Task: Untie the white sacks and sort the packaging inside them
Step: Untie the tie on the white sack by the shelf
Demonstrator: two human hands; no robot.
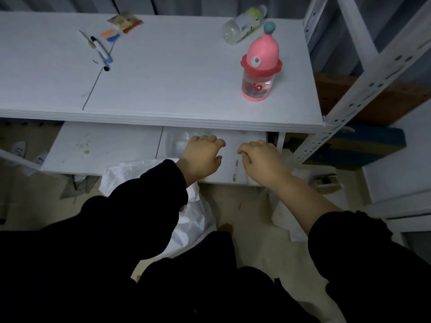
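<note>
My left hand point(202, 155) and my right hand point(260, 158) reach side by side over the lower shelf point(105, 148), just under the edge of the top shelf point(177, 89). The left hand's fingers are loosely bent and spread next to a clear plastic container point(178, 143) lying on the lower shelf. The right hand's fingers are curled, thumb against forefinger, and I see nothing in it. A crumpled white sack point(196, 213) lies on the floor beneath my left forearm. More white sack material point(285, 220) shows under my right forearm.
On the top shelf stand a pink bottle point(260, 66), a lying clear bottle point(243, 24), markers point(100, 52) and snack wrappers point(124, 22). A slim pen-like object point(236, 170) lies on the lower shelf. The white rack post point(345, 108) rises at right, with blue cardboard point(363, 145) behind it.
</note>
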